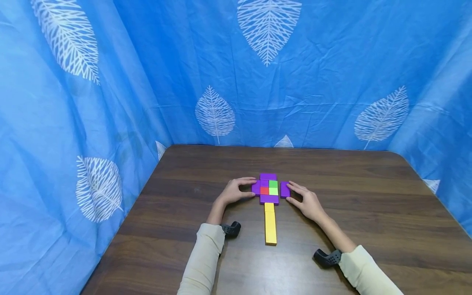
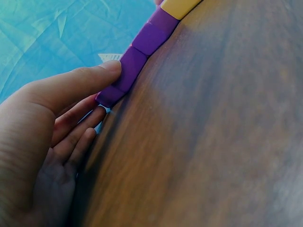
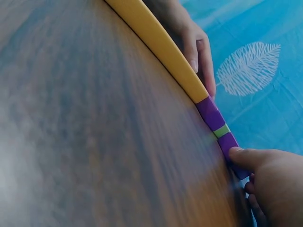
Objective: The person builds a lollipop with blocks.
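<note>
Flat coloured blocks lie together on the table. A purple block on their left side is pinched between the thumb and fingers of my left hand. My right hand pinches another purple block, a small gap to the right of the group. Between them sit a small green block, a red block, a yellow-green block and a small purple block. One purple block caps them; another purple block lies below. A long yellow block and a short yellow block run toward me.
The dark wooden table extends around the blocks. A blue curtain with white leaf prints hangs behind and at the sides. Black wrist straps show on the left wrist and the right wrist.
</note>
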Available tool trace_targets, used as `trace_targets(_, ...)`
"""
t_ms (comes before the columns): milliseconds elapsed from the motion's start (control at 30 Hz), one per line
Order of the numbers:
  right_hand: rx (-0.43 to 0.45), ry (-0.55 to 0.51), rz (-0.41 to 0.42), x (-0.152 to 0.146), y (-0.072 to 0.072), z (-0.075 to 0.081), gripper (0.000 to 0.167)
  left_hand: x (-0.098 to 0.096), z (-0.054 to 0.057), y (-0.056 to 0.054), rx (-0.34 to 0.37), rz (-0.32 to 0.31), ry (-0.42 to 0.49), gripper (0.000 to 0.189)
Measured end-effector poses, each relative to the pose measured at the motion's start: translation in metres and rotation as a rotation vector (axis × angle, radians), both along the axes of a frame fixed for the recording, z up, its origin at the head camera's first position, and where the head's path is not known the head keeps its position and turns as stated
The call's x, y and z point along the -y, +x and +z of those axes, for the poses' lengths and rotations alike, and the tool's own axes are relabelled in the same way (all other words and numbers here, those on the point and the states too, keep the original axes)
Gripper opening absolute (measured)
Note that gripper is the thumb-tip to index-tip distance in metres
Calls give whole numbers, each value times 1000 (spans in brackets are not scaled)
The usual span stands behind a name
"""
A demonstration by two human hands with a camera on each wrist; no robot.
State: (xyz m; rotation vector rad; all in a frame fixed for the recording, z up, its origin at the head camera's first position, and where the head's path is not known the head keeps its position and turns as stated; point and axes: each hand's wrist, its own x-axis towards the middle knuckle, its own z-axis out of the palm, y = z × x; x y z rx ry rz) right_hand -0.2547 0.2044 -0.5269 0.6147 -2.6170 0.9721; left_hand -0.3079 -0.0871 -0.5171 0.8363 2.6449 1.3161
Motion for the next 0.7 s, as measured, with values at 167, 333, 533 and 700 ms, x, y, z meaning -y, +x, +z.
trace_targets(167,-5,2,5,1,-1,0,49,0,-1,0,1,-2,15,49)
trace_targets(333,-20,22,25,2,-4,0,49,0,-1,0,10,3,17,49)
trace_targets(533,-13,39,41,3,-4,1,49,0,0,1,7,5,6,49)
trace_targets(700,3,47,46,4,-4,0,49,0,0,0,-12,0,1,49)
